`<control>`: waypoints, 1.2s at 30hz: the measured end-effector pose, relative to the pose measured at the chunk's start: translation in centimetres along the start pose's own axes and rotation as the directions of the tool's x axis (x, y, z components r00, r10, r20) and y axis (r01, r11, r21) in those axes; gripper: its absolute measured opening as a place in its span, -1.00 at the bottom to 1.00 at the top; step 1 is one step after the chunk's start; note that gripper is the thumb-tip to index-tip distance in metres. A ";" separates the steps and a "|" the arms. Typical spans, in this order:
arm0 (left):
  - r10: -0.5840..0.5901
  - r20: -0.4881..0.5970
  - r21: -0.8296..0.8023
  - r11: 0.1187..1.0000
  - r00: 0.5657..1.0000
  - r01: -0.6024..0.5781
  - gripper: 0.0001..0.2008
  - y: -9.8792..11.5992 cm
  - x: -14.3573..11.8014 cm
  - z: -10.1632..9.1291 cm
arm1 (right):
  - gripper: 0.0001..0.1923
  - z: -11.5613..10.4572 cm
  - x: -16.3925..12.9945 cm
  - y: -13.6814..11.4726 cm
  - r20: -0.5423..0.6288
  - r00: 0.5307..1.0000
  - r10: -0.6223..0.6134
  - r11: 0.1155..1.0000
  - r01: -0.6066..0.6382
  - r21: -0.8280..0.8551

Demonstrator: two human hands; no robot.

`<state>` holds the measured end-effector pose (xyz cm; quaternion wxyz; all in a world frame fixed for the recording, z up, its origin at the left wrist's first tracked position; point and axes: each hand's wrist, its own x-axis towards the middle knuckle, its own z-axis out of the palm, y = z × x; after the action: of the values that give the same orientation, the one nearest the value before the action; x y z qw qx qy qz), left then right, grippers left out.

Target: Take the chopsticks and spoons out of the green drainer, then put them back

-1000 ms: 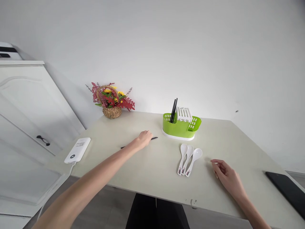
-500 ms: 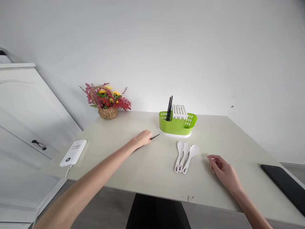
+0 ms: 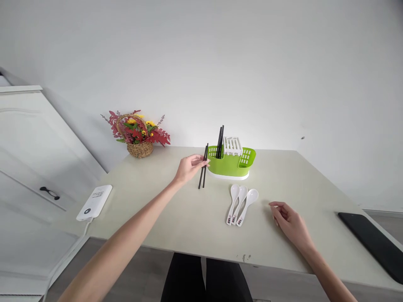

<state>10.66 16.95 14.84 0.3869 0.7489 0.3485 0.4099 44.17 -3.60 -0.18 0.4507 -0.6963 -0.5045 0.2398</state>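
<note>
My left hand (image 3: 190, 167) pinches a pair of black chopsticks (image 3: 202, 178) near their middle, steeply tilted, just left of the green cutlery holder (image 3: 228, 166). Inside the holder's left compartment stand other black chopsticks (image 3: 220, 140). A white slatted rack (image 3: 233, 145) sits over the holder's middle, and its base is white. Three white spoons (image 3: 242, 197) lie side by side in front of it, bowls pointing away from me. To their right, my right hand (image 3: 290, 224) rests on the table with loosely bent fingers and nothing visible in it.
A wicker basket (image 3: 140, 149) of artificial flowers stands at the back left by the wall. On the left edge lies a white power bank (image 3: 96, 202) with a cable. A black phone (image 3: 371, 243) lies at the right. A white cabinet (image 3: 40, 151) borders the table's left.
My left hand has lifted the chopsticks from low over the table and brought them up beside the holder, turning them steeper. My right hand stays in place.
</note>
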 end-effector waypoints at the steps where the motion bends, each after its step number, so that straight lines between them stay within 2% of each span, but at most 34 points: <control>1: -0.002 -0.024 -0.008 1.000 1.000 0.002 -0.55 0.0 -0.4 0.2 | -0.60 0.0 0.0 0.1 0.004 1.000 0.002 1.000 -0.002 0.000; 8: 0.028 -0.140 -0.045 0.998 0.990 -0.035 -0.60 -0.3 -2.1 0.6 | -0.60 0.0 0.2 0.7 0.005 1.000 -0.004 1.000 0.004 -0.002; 13: 0.043 -0.194 -0.059 0.997 0.980 -0.056 -0.62 -0.6 -2.8 -0.1 | -0.60 0.0 0.3 0.7 0.010 1.000 -0.004 1.000 0.004 0.013; 18: 0.032 -0.262 0.020 0.999 0.964 -0.028 -0.58 -0.8 -3.3 -0.9 | -0.59 0.0 0.1 0.3 0.002 1.000 -0.002 1.000 0.002 0.010; 27: 0.007 -0.293 0.056 0.998 0.956 0.010 -0.55 -1.7 -4.1 -1.5 | -0.56 0.0 0.1 0.2 -0.007 1.000 -0.002 1.000 0.002 0.020; 29: -0.016 -0.311 -0.005 1.000 0.950 0.015 -0.55 -1.3 -4.0 -1.2 | -0.53 0.0 0.0 -0.2 -0.023 1.000 -0.007 0.999 0.008 0.033; 32: -0.095 -0.326 -0.215 0.976 0.941 0.024 -0.54 0.2 -4.2 -0.2 | -0.51 0.3 -0.7 -2.1 -0.066 0.998 -0.015 0.999 0.017 0.035; 34: -0.166 -0.310 -0.376 0.926 0.936 0.040 -0.54 1.8 -4.6 1.0 | -0.52 0.8 -1.6 -4.6 -0.050 0.998 -0.041 0.998 0.043 0.040; 36: -0.227 -0.269 -0.505 0.861 0.936 0.064 -0.54 3.4 -5.3 2.5 | -0.52 1.6 -2.5 -7.8 0.037 0.996 -0.086 0.993 0.083 0.083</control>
<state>11.34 10.24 15.00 0.5321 0.5215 0.3476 0.5692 38.18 -4.64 5.51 0.4782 -0.6505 -0.5322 0.2547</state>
